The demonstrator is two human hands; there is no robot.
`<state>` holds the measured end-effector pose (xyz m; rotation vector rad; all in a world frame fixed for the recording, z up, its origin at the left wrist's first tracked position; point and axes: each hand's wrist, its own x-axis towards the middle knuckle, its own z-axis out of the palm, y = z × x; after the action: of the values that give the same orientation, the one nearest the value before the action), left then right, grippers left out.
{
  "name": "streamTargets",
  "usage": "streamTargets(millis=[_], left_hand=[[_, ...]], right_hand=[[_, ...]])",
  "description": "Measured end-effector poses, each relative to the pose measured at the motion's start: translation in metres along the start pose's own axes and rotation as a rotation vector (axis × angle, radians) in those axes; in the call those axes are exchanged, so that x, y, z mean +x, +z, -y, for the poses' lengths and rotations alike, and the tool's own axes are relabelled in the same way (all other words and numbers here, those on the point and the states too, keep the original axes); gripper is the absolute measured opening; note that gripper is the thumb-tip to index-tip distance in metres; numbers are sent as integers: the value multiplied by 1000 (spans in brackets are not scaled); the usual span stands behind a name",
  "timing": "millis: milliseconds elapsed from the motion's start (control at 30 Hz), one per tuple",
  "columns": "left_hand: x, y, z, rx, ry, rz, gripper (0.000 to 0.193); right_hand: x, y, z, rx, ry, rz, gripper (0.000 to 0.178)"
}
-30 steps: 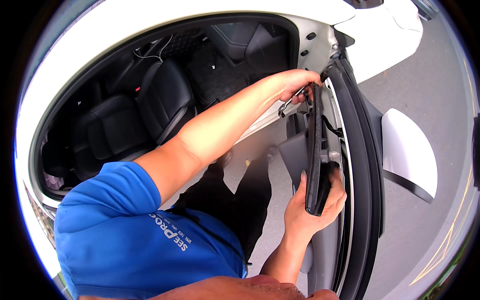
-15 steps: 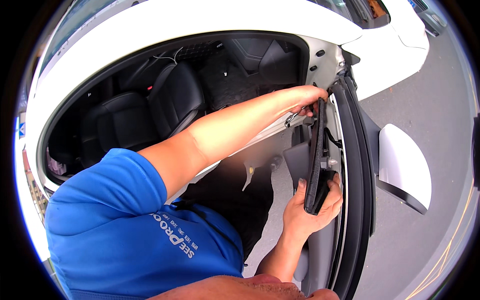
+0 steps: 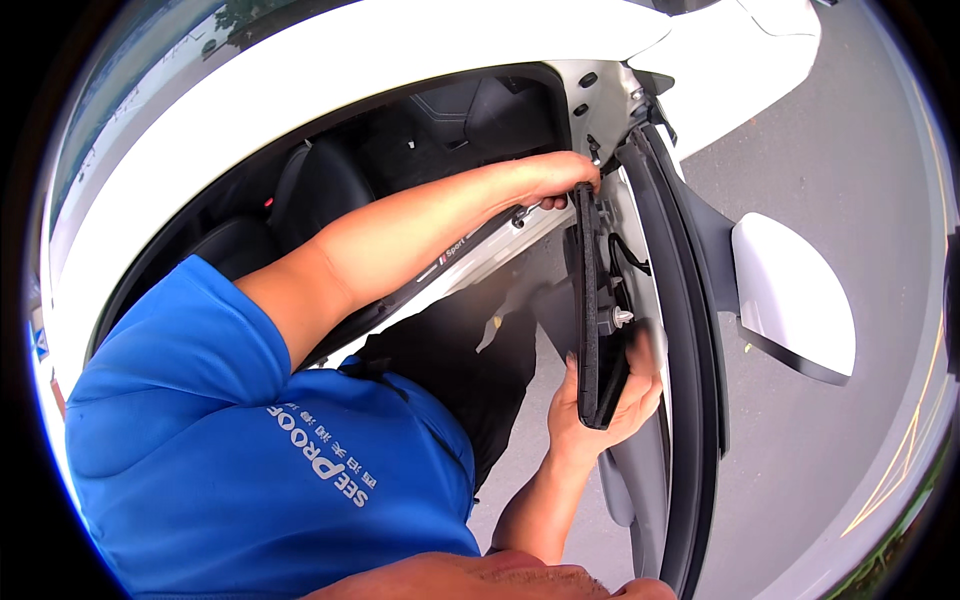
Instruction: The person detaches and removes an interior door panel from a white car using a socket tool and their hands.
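Note:
A long black plastic panel (image 3: 591,310) stands between my hands, seen nearly edge-on beside the open car door. My right hand (image 3: 622,415) is closed around its near end, thumb on one side and blurred fingers on the other. At the far end, my left hand (image 3: 568,178) is curled, with a chrome hand tool (image 3: 526,213) sticking out from under its fingers; its kind I cannot make out. A pale clip (image 3: 621,317) juts from the panel's door side. A black cable (image 3: 626,255) loops between panel and door.
The open door (image 3: 690,300) with its white mirror (image 3: 795,295) lies to the right. At the left are the white car body (image 3: 330,85), the door sill (image 3: 450,258) and a black seat (image 3: 322,190). Grey pavement (image 3: 800,150) lies beyond the door.
The view has shifted, so the door, panel and hands appear farther left. The panel looks more upright in the picture, and its clip shows more plainly. My right fingers have moved and are blurred.

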<state>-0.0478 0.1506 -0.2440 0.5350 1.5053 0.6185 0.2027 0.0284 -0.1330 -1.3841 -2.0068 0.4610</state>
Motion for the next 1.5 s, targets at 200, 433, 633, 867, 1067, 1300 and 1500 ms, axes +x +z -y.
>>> streamTargets(millis=[200,433,633,867,1067,1300,1500], left_hand=[[-6,-10,21,25,184,44,31],[5,-5,34,141,410,15,45],[7,-21,36,386,635,152,38],[2,-28,35,436,710,170,26],[0,-18,42,226,586,209,24],[9,-20,63,146,611,194,26],[15,-22,49,186,610,255,26]], right_hand=[[-9,-1,-9,32,88,16,60],[-10,3,-26,133,-23,22,60],[4,1,-17,42,-24,-24,58],[-4,4,-11,127,61,-16,60],[-20,6,-17,-44,-14,-44,55],[-13,10,-14,114,50,-45,56],[-7,9,-15,187,76,-69,57]])
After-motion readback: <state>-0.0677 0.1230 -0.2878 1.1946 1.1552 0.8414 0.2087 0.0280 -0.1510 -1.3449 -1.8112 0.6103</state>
